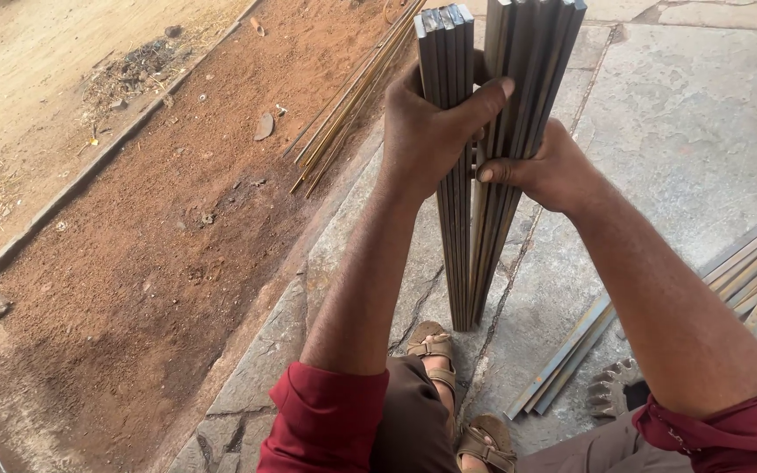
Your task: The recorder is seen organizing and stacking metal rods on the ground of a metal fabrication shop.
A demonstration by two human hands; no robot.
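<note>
A bundle of flat grey metal strips stands upright on the stone floor, its lower ends together near my sandalled feet and its top fanned into two groups. My left hand grips the left group near the top, thumb pressed across onto the right group. My right hand wraps around the right group from the right side. Both arms wear red sleeves pushed up.
More long metal strips lie on the red dirt at the upper middle. Another stack of strips lies on the stone slabs at right, beside a toothed grey disc. A low kerb borders the dirt at left.
</note>
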